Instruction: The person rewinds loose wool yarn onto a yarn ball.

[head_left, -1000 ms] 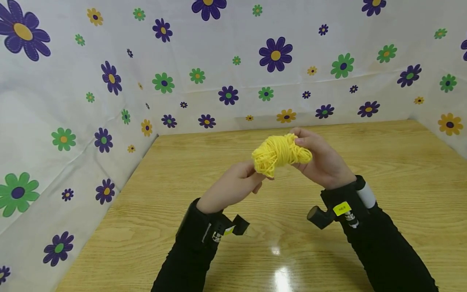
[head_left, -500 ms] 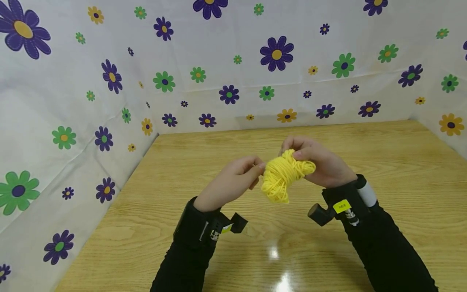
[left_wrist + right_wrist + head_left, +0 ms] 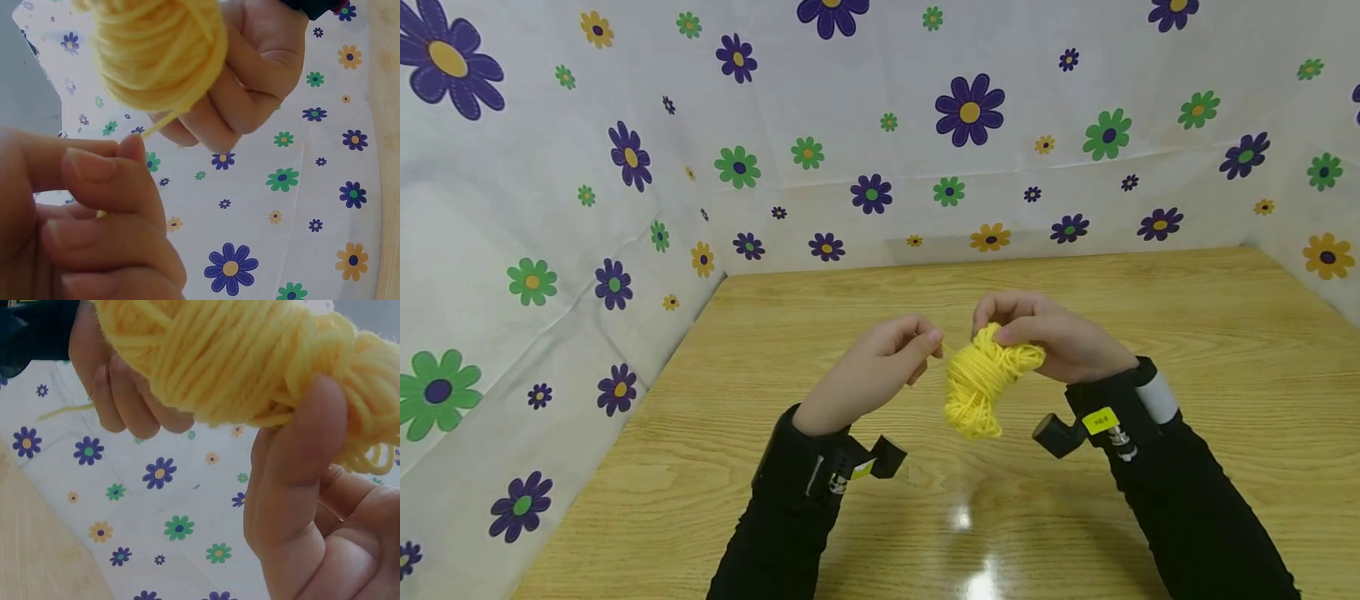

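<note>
A skein of yellow yarn [image 3: 981, 379] hangs above the table, held near its upper right end between the thumb and fingers of my right hand [image 3: 1060, 333]. To its left, my left hand [image 3: 880, 367] pinches a single yarn strand. In the left wrist view that strand [image 3: 165, 120] runs taut from the skein to the thumb and forefinger of the left hand [image 3: 106, 212]. A loose yarn end [image 3: 65, 411] sticks out past the left hand's fingers in the right wrist view. Loops bulge from the skein [image 3: 219, 356] beside the right thumb [image 3: 319, 425].
Below the hands lies a wooden table [image 3: 737, 492]. White cloth with printed flowers [image 3: 820, 83] stands along its back and sides. Each wrist bears a black strap with a small camera mount, such as the left mount [image 3: 887, 457].
My left hand has moved off the skein to the left, drawing a strand out with it. The skein has tilted, its left end swinging down, and the right hand has lowered slightly.
</note>
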`<state>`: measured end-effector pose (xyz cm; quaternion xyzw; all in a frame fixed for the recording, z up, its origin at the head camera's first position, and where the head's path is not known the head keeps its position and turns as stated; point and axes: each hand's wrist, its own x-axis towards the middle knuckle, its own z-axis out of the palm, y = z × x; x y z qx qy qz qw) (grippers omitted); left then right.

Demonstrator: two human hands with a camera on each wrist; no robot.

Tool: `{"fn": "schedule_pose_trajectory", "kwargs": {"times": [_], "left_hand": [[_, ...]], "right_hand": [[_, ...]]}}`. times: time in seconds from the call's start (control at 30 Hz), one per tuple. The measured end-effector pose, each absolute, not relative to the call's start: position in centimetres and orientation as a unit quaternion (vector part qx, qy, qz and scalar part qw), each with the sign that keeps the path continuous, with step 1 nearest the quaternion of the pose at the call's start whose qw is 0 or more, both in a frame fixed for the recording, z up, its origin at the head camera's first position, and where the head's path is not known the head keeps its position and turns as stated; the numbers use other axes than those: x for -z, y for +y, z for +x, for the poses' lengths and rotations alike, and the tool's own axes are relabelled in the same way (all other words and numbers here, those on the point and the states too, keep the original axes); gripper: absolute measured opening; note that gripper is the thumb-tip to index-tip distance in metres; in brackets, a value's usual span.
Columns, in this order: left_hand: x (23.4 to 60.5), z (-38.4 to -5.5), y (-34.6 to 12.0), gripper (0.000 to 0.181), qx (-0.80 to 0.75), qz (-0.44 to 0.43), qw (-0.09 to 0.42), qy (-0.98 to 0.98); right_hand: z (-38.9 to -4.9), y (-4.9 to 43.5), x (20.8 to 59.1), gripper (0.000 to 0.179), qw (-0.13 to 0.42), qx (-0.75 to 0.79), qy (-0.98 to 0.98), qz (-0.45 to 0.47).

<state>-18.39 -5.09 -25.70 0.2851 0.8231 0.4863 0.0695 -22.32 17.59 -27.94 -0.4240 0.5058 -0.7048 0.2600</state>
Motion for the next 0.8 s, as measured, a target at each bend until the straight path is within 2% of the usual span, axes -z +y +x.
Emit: {"fn": "schedule_pose_trajectory", "kwargs": {"times": [0.5, 0.8], "left_hand": [[25.52, -18.10, -5.25, 0.024, -0.496, 0.289, 0.065, 0.816], [25.44, -17.95, -5.29, 0.023, -0.496, 0.297, 0.060, 0.814]], "right_hand": [[-22.55, 17.73, 28.04, 0.014, 0.248, 0.684, 0.564, -0.392], [-22.08, 17.44, 27.70, 0.012, 0.210, 0.681, 0.629, -0.311]]}}
